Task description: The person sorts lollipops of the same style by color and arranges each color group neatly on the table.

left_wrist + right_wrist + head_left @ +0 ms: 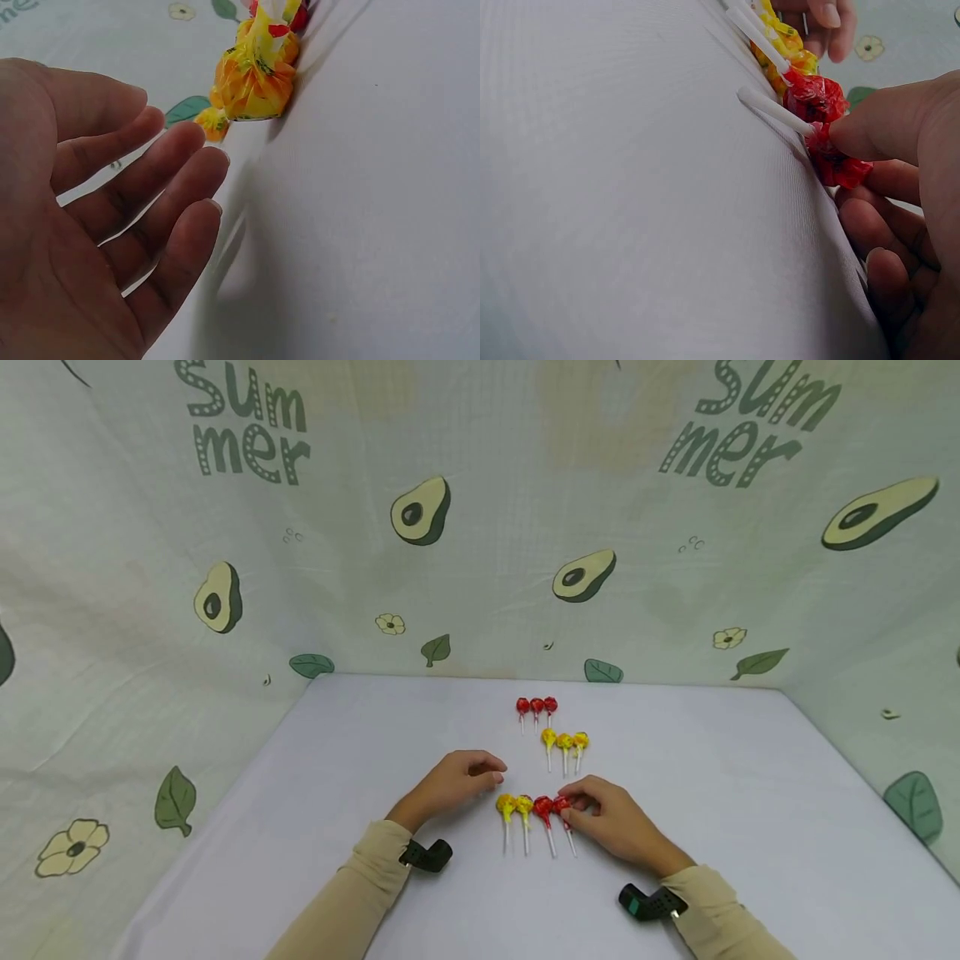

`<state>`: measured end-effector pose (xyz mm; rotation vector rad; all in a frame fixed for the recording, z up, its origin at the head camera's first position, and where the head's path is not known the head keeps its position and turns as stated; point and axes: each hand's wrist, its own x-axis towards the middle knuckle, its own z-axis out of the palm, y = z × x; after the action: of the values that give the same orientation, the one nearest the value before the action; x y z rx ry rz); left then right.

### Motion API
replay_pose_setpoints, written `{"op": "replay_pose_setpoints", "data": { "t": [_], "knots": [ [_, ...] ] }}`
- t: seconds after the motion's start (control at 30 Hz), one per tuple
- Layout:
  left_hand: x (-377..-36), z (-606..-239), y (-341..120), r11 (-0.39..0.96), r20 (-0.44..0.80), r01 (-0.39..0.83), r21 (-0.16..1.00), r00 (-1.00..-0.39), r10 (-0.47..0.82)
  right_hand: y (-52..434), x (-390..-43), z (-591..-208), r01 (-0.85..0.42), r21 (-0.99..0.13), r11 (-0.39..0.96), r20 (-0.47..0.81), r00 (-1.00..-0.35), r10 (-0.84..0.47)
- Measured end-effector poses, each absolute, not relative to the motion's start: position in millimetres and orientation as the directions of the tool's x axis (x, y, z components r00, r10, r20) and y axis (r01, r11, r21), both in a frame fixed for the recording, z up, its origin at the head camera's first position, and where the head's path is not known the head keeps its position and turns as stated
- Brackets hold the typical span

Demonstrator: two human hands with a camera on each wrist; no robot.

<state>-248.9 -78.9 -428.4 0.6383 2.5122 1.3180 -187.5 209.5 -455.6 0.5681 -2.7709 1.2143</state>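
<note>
Red wrapping marks the lollipop that the right hand pinches by its head, thumb on top and fingers curled beneath, so the grip is clamped on it. It lies on the white worktop at the right end of the near row, its stick pointing toward the person. Just left of it sits a second red lollipop, then two yellow ones. Beyond the yellow pair, the left hand rests with relaxed fingers, holding nothing. Farther back from the pinched lollipop stand a yellow row and a red row.
</note>
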Motion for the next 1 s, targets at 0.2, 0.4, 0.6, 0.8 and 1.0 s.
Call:
{"op": "replay_pose_setpoints", "data": {
  "t": [0.2,0.4,0.6,0.8,1.0],
  "knots": [
    [-244,-432,-82,0.515,-0.006,0.287,0.808,-0.869,0.495,210,-188,-457,-0.36,-0.694,0.624,0.204,-0.929,-0.309],
    [-243,-434,-88,0.479,-0.002,0.313,0.82,-0.836,0.549,210,-188,-458,-0.366,-0.697,0.616,0.213,-0.927,-0.309],
    [-244,-436,-90,0.462,-0.022,0.307,0.832,-0.814,0.581,211,-189,-456,-0.372,-0.698,0.612,0.221,-0.925,-0.31],
    [-244,-437,-91,0.466,-0.015,0.333,0.82,-0.801,0.599,210,-190,-455,-0.362,-0.706,0.609,0.212,-0.928,-0.306],
    [-244,-443,-90,0.456,-0.001,0.347,0.819,-0.795,0.607,210,-188,-457,-0.347,-0.71,0.612,0.204,-0.934,-0.292]
  ]
}}
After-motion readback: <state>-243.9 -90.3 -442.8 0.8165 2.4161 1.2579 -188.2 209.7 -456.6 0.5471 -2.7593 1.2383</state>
